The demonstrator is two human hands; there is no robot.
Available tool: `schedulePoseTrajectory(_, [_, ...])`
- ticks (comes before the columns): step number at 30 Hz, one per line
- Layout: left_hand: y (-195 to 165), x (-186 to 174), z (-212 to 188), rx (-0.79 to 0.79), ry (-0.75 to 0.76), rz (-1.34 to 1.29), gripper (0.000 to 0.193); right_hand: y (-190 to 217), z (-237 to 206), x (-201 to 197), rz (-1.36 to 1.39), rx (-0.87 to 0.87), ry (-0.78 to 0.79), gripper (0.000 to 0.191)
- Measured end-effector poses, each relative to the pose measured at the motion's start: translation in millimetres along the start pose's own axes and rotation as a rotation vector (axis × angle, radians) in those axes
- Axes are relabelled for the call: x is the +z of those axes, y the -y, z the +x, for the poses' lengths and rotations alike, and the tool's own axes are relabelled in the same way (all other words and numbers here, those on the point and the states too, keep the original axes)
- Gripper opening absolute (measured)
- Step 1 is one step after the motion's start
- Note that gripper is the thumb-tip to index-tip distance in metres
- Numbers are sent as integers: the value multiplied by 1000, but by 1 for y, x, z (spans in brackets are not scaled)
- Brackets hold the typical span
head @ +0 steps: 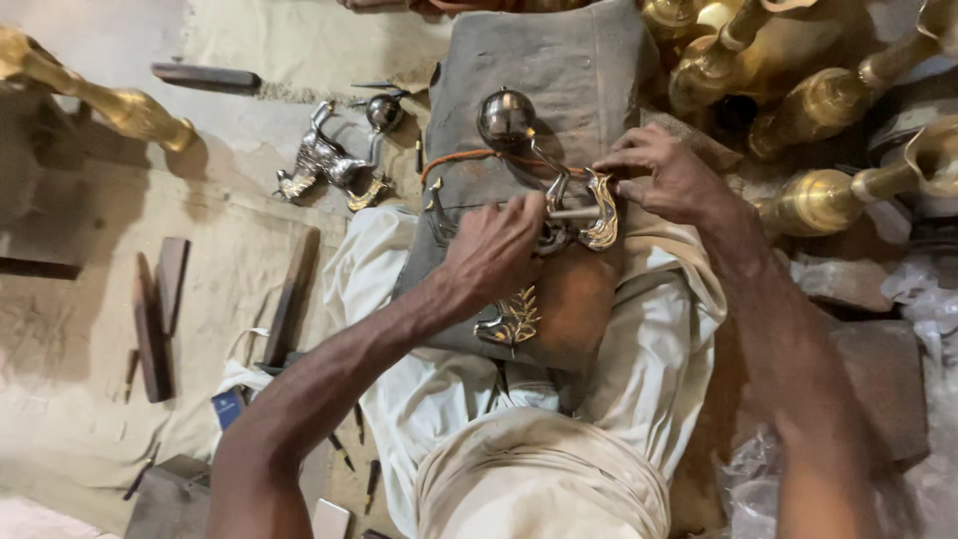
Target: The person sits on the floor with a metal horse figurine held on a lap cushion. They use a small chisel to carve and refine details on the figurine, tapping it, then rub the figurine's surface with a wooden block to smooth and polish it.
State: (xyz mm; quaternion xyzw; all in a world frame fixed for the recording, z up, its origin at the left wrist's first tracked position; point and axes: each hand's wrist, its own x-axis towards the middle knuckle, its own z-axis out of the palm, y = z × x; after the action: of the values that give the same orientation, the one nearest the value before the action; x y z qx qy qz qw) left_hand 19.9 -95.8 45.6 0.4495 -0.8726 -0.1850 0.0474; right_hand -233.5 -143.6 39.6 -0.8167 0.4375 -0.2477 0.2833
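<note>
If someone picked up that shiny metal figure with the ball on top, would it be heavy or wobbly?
The metal figure looks like solid cast metal, so probably stiff and heavy for its size. Its ball likely makes it top-heavy. The polished surface may be slippery; both hands steady it.

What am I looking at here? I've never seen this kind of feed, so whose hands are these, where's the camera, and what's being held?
There is no machine: one camera on a person's head looks down at their own bare hands. The person sits on the floor with a grey cushion across the lap. On it lies a silver and gold metal figurine with a round ball on top. The left hand presses down on it and seems to hold a thin tool, mostly hidden. The right hand steadies the figurine's gold edge with its fingertips. A second figurine lies on the floor cloth to the left, flat wooden sticks lie further left, and brass vases crowd the upper right.
</note>
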Motion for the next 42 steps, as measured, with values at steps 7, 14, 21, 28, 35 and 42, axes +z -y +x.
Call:
schedulePoseTrajectory(7, [-2,-26,-28,214,-44,-57,41,3,6,-5,-289,-20,-155,11])
schedulePoseTrajectory(14, [-18,-9,-46,274,43,36,42,2,69,-20,537,3,-300,14])
schedulePoseTrajectory(21, [5,-39,-43,233,-260,-244,60,56,56,-31,597,81,-52,9])
schedulePoseTrajectory(28, [78,-59,4,167,-226,-1173,24,85,29,-23,268,-150,0,8])
schedulePoseTrajectory(35, [124,-47,-40,-8,-313,-1037,26,27,1,-25,0,105,25,12])
schedulePoseTrajectory(42, [111,-66,-57,182,-162,-291,13,18,-55,2,42,217,153,31])
